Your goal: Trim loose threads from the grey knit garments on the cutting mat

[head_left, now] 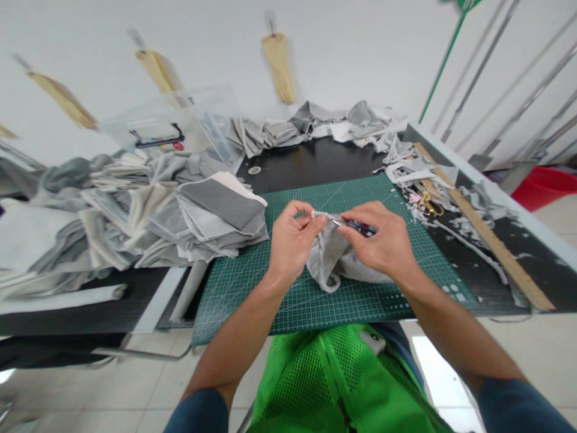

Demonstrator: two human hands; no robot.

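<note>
Above the green cutting mat (234,288), a grey piece of fabric (328,264) hangs in loose folds, its lower part lying on the mat. My left hand (293,237) pinches the fabric's pale upper edge between thumb and fingers. Closed around a small dark-handled blade tool (360,227), my right hand (383,234) has its metal tip against that same edge, close to the left fingertips. Whether it is a knife or snips I cannot tell. Part of the fabric is hidden behind the right hand.
Stacked grey cloth pieces (220,210) cover the table's left side, before a clear plastic box (166,129). More cloth (311,120) lines the back. At right lie scraps, gold-handled scissors (430,205) and a long wooden ruler (491,237). Yellow gloves (278,66) hang on the wall.
</note>
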